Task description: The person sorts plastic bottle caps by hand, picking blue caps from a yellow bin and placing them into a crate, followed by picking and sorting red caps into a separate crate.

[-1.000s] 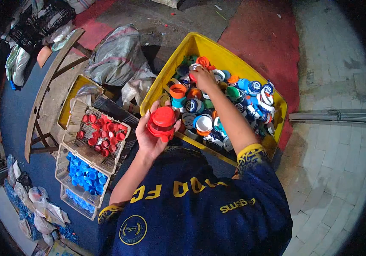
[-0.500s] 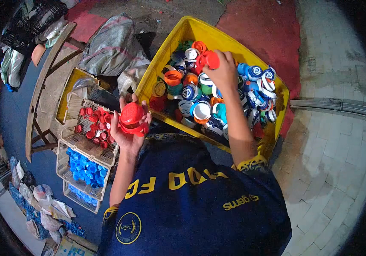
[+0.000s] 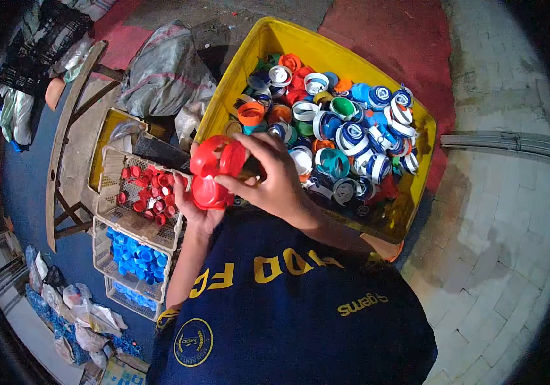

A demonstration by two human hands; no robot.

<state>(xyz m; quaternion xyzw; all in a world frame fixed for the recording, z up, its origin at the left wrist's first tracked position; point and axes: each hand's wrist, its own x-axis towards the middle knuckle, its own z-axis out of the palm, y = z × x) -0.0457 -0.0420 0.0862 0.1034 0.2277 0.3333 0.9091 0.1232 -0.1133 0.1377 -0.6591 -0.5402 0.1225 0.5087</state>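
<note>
Several red plastic caps (image 3: 208,162) are gathered in my left hand (image 3: 199,215), whose fingers curl round them from below. My right hand (image 3: 271,173) reaches over from the right, thumb and fingers pinching another red cap (image 3: 233,159) against that bunch. Both hands meet at the near left edge of a large yellow tub (image 3: 409,218). Inside the tub lies a jumble of bottle caps and rings (image 3: 352,138) in white, blue, teal, orange, green and red. My left fingertips are partly hidden behind the red caps.
Left of my left hand, a cream basket (image 3: 111,205) holds red caps. Nearer me, stacked baskets hold blue caps (image 3: 135,256). Beyond are a grey sack (image 3: 166,70) and a wooden bench frame (image 3: 63,141). Plastic bags (image 3: 82,311) lie at lower left; tiled floor (image 3: 493,256) runs along the right.
My right hand has come out of the tub, moving left with a red cap to meet my left hand. The left hand still holds its red caps. The view has shifted slightly.
</note>
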